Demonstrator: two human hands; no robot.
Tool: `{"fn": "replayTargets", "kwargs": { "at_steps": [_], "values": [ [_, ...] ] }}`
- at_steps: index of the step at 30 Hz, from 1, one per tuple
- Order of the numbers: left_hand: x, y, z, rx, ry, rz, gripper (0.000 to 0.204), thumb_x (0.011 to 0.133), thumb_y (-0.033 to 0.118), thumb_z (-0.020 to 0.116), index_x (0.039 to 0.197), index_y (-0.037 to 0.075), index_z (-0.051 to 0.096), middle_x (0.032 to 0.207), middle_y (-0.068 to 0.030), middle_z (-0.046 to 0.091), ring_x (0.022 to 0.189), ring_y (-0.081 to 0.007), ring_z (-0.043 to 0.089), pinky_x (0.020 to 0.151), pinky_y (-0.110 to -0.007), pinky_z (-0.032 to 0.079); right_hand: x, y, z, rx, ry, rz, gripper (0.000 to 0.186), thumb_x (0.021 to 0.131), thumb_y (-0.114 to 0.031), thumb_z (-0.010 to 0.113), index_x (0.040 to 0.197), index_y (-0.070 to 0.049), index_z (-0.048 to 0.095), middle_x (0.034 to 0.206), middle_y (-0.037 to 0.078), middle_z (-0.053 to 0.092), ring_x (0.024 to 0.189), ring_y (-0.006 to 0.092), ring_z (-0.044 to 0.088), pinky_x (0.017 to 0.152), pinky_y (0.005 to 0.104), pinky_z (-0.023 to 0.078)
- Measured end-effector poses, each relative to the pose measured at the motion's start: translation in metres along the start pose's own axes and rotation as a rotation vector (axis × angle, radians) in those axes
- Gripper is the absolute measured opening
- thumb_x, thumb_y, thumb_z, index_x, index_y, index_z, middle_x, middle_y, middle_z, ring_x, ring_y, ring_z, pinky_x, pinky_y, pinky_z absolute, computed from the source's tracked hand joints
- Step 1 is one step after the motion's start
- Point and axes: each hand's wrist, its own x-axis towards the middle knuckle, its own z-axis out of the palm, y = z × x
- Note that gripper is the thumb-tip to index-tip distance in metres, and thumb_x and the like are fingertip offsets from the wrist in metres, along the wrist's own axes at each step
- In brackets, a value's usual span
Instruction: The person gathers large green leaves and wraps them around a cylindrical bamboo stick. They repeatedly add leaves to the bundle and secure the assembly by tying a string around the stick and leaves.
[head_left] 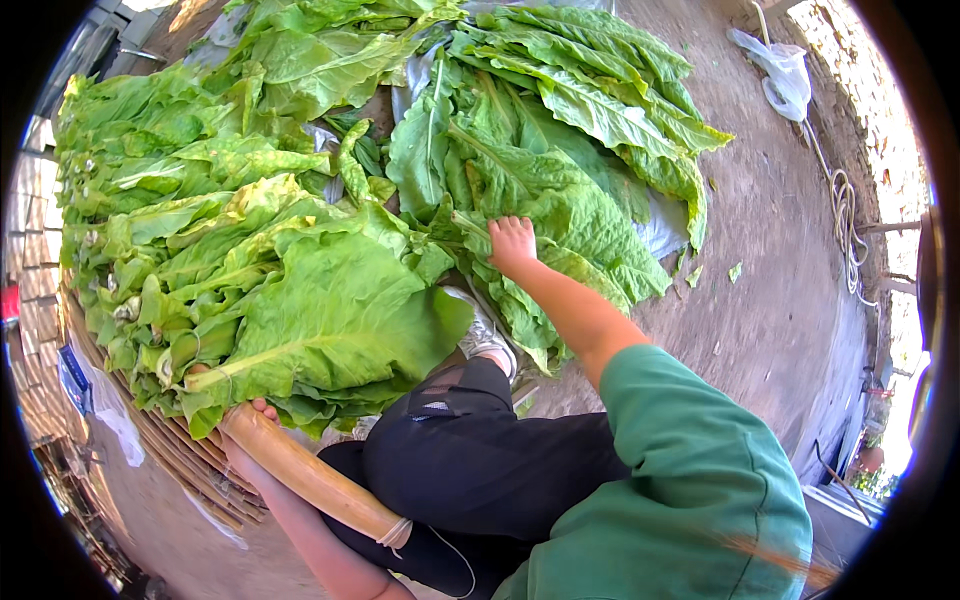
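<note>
My left hand [266, 408] is wrapped round a thick, pale bamboo pole [310, 470] close to its far end; the pole mostly hides the palm. The pole slants across my left leg, and white string [400, 534] is tied round its near end. Beyond the far end, large green tobacco-like leaves [320, 340] hang in overlapping rows, their stems gathered along the left side. My right hand [512, 243] reaches forward into a loose heap of similar leaves [560, 200], its fingers curled on one near the stem end. The fingertips there are partly hidden.
Thin sticks [190, 460] lie side by side under the leaf rows at left, near a blue packet [73, 378] and clear plastic [120, 420]. My shoe [485, 335] stands between the leaf piles. At right are a white plastic bag [785, 80] and looped rope [845, 220] along a wall.
</note>
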Motion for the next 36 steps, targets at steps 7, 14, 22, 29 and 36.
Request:
{"fn": "replayTargets", "kwargs": {
  "at_steps": [7,14,22,29,36],
  "values": [
    [0.009,-0.006,-0.018,0.045,-0.059,0.039,0.03,0.093,0.032,0.044,0.105,0.005,0.049,0.088,-0.0135,0.057,0.069,-0.0187,0.056,0.064,-0.025,0.05,-0.021,0.015,-0.027,0.352,0.372,0.049,0.031,0.071,-0.01,0.057,0.101,-0.009,0.05,0.111,0.011,0.052,0.101,0.0307,0.053,0.088,0.0454,0.041],
    [0.0,-0.003,0.004,0.05,0.017,0.034,0.031,0.093,0.031,0.043,0.106,0.004,0.049,0.087,-0.0128,0.057,0.07,-0.0188,0.056,0.064,-0.025,0.05,-0.026,0.028,-0.027,0.135,-0.23,0.102,0.05,0.07,-0.035,0.071,0.104,-0.008,0.047,0.1,0.014,0.056,0.085,0.0324,0.061,0.069,0.0417,0.05],
    [-0.003,-0.001,0.004,0.102,-0.01,0.03,0.031,0.093,0.03,0.044,0.109,0.004,0.047,0.085,-0.0118,0.057,0.068,-0.0179,0.055,0.061,-0.024,0.049,-0.027,-0.011,0.039,0.202,-0.216,0.256,0.045,0.066,-0.028,0.072,0.099,-0.007,0.049,0.093,0.011,0.059,0.09,0.0278,0.06,0.072,0.0387,0.05],
    [0.0,-0.006,0.002,0.111,0.043,0.066,0.031,0.093,0.033,0.042,0.105,0.005,0.049,0.081,-0.0109,0.058,0.064,-0.0169,0.056,0.058,-0.023,0.049,-0.062,0.017,0.001,0.498,-0.017,0.073,0.024,0.068,-0.01,0.06,0.091,-0.005,0.06,0.1,0.012,0.057,0.091,0.0321,0.056,0.078,0.04,0.046],
    [0.0,-0.005,0.007,0.131,0.023,0.05,0.04,0.095,0.038,0.03,0.096,0.006,0.053,0.075,-0.0111,0.061,0.062,-0.0177,0.058,0.058,-0.026,0.05,-0.048,0.019,-0.093,1.239,0.207,-0.063,0.024,0.085,-0.015,0.057,0.104,0.001,0.055,0.09,0.011,0.064,0.078,0.0217,0.059,0.073,0.0348,0.046]
  ]
}}
